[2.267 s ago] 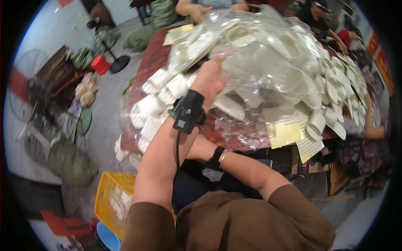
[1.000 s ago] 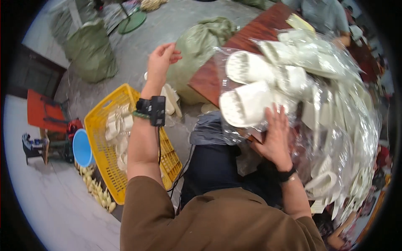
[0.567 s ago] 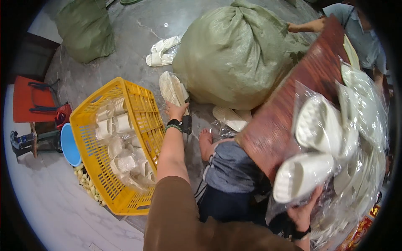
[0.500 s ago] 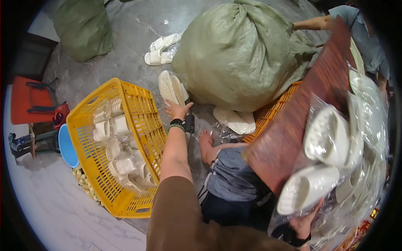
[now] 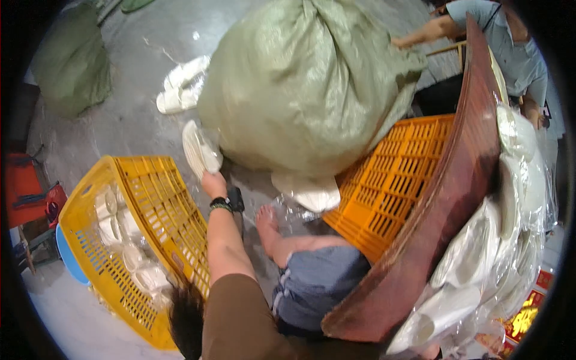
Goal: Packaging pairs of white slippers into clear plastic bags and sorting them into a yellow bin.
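Note:
My left hand (image 5: 213, 185), with a dark band and a beaded bracelet at the wrist, reaches down to the floor. Its fingers are closed round the near end of a pair of white slippers (image 5: 201, 150) in clear wrap. Only a sliver of my right hand (image 5: 431, 351) shows at the lower right, under a wrapped white slipper (image 5: 441, 315) near the table's edge; its fingers are hidden. More wrapped white slippers (image 5: 522, 180) lie heaped on the reddish-brown tabletop (image 5: 420, 234).
A yellow crate (image 5: 162, 204) holding wrapped slippers stands left of my arm. Ahead bulges a big green sack (image 5: 306, 90), with an orange crate (image 5: 402, 168) beside it. White slippers (image 5: 183, 84) lie on the floor. Another person (image 5: 510, 48) touches the sack from the far right.
My left hand has gone from spread fingers over the slippers to closed on their near end. The view has shifted, and the right hand is now mostly hidden.

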`<action>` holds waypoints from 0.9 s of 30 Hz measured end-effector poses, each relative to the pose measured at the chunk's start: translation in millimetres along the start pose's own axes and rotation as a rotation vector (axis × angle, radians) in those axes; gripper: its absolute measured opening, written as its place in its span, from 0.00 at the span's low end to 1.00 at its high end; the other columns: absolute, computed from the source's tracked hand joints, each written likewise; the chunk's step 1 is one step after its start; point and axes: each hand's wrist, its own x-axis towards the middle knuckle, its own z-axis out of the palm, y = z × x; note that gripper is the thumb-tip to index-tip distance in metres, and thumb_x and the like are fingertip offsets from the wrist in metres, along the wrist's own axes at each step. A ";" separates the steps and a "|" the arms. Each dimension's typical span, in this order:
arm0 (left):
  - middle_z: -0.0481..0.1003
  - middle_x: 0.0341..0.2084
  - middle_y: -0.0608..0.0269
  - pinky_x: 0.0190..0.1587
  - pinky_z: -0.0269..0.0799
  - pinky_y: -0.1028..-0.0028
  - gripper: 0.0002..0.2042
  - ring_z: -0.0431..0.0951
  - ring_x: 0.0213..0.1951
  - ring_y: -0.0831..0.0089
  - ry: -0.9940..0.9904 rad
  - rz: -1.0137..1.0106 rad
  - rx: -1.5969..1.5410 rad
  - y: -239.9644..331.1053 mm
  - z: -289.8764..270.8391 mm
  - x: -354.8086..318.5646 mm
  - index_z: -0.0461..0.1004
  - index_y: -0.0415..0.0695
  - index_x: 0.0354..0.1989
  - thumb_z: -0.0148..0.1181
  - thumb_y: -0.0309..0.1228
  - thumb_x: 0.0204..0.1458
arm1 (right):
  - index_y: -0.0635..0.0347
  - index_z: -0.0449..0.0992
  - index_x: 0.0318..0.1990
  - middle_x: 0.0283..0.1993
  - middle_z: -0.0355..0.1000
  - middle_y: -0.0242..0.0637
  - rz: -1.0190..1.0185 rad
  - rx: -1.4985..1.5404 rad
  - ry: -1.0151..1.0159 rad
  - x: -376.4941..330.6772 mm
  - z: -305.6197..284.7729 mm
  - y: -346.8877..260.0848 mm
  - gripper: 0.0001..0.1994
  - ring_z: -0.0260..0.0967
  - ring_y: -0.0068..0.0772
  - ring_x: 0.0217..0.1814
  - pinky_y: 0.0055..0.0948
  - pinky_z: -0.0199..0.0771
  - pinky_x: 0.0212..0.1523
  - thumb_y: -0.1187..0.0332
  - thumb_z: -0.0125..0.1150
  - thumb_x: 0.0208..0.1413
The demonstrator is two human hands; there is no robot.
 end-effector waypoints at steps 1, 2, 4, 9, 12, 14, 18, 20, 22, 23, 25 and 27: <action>0.78 0.31 0.38 0.40 0.73 0.51 0.12 0.77 0.36 0.38 0.104 0.097 -0.024 -9.2 -9.8 -3.3 0.75 0.34 0.34 0.57 0.31 0.47 | 0.52 0.43 0.75 0.75 0.50 0.40 0.030 -0.045 0.006 -17.4 -7.9 -6.4 0.50 0.49 0.45 0.75 0.51 0.46 0.74 0.28 0.46 0.55; 0.77 0.28 0.41 0.37 0.72 0.52 0.12 0.77 0.33 0.40 0.067 0.105 -0.154 -4.0 -17.9 -19.4 0.76 0.37 0.34 0.59 0.32 0.46 | 0.52 0.43 0.75 0.75 0.50 0.40 0.051 -0.106 0.032 -34.4 -17.0 -14.0 0.49 0.49 0.45 0.75 0.51 0.46 0.74 0.28 0.46 0.55; 0.77 0.26 0.44 0.36 0.72 0.53 0.10 0.77 0.33 0.42 0.015 0.168 -0.182 2.3 -56.2 -50.0 0.77 0.40 0.34 0.60 0.31 0.45 | 0.52 0.43 0.75 0.75 0.50 0.40 0.070 -0.200 0.051 -48.3 -27.2 -19.0 0.49 0.50 0.45 0.75 0.51 0.46 0.74 0.29 0.46 0.55; 0.77 0.24 0.47 0.34 0.71 0.54 0.07 0.77 0.30 0.46 -0.158 0.663 -0.038 -1.9 -194.6 -94.3 0.78 0.44 0.30 0.60 0.26 0.40 | 0.51 0.43 0.75 0.74 0.51 0.40 0.075 -0.367 -0.009 -54.1 -39.1 -9.7 0.48 0.50 0.45 0.75 0.52 0.47 0.73 0.29 0.46 0.56; 0.77 0.23 0.49 0.34 0.71 0.54 0.06 0.76 0.29 0.48 -0.569 0.926 0.015 13.8 -239.0 -105.9 0.77 0.44 0.27 0.60 0.25 0.37 | 0.50 0.43 0.75 0.74 0.51 0.40 0.082 -0.473 -0.055 -61.9 -44.3 -8.0 0.47 0.51 0.45 0.75 0.52 0.47 0.73 0.30 0.46 0.57; 0.77 0.24 0.48 0.34 0.72 0.54 0.06 0.78 0.30 0.48 -0.676 0.941 0.096 22.0 -226.9 -109.3 0.77 0.44 0.25 0.60 0.24 0.35 | 0.50 0.43 0.75 0.74 0.52 0.40 0.071 -0.538 -0.083 -63.2 -45.7 -6.4 0.47 0.51 0.45 0.75 0.52 0.47 0.73 0.30 0.46 0.57; 0.79 0.25 0.52 0.33 0.76 0.58 0.05 0.81 0.31 0.52 -0.814 1.110 0.541 56.1 -152.5 -99.3 0.81 0.48 0.27 0.60 0.29 0.41 | 0.49 0.43 0.75 0.74 0.52 0.40 0.023 -0.651 -0.127 -56.6 -40.2 -1.8 0.46 0.51 0.45 0.74 0.52 0.48 0.73 0.31 0.45 0.58; 0.80 0.25 0.53 0.33 0.77 0.59 0.05 0.82 0.31 0.53 -0.713 1.281 0.508 73.2 -114.5 -99.9 0.82 0.47 0.25 0.59 0.30 0.44 | 0.48 0.43 0.75 0.74 0.53 0.40 0.002 -0.714 -0.134 -58.9 -40.9 -4.5 0.45 0.51 0.45 0.74 0.53 0.48 0.73 0.31 0.45 0.58; 0.81 0.24 0.55 0.32 0.78 0.59 0.07 0.82 0.30 0.53 -0.773 1.519 0.517 92.7 -80.6 -101.9 0.81 0.46 0.24 0.59 0.32 0.45 | 0.48 0.43 0.75 0.73 0.53 0.40 -0.039 -0.766 -0.127 -51.0 -37.9 -2.0 0.45 0.52 0.45 0.74 0.53 0.48 0.73 0.31 0.45 0.58; 0.81 0.26 0.54 0.34 0.78 0.58 0.07 0.83 0.31 0.54 -0.869 1.577 0.499 97.6 -70.9 -104.6 0.82 0.45 0.25 0.59 0.32 0.47 | 0.48 0.43 0.75 0.73 0.53 0.40 -0.067 -0.785 -0.126 -41.9 -33.9 2.1 0.45 0.52 0.45 0.74 0.53 0.48 0.73 0.31 0.45 0.59; 0.80 0.37 0.53 0.43 0.76 0.56 0.09 0.81 0.41 0.55 -1.065 1.603 0.437 113.3 -38.8 -134.2 0.83 0.46 0.31 0.58 0.35 0.50 | 0.47 0.43 0.75 0.73 0.53 0.40 -0.132 -0.850 -0.080 -33.4 -27.4 -4.5 0.44 0.52 0.45 0.74 0.53 0.48 0.73 0.32 0.45 0.59; 0.71 0.57 0.57 0.57 0.67 0.48 0.14 0.71 0.58 0.56 -1.013 1.689 0.366 97.3 -14.7 -160.7 0.81 0.50 0.45 0.58 0.39 0.53 | 0.46 0.45 0.75 0.73 0.55 0.37 0.012 -0.320 -0.124 -19.3 31.6 -36.2 0.46 0.53 0.44 0.74 0.54 0.49 0.72 0.27 0.37 0.56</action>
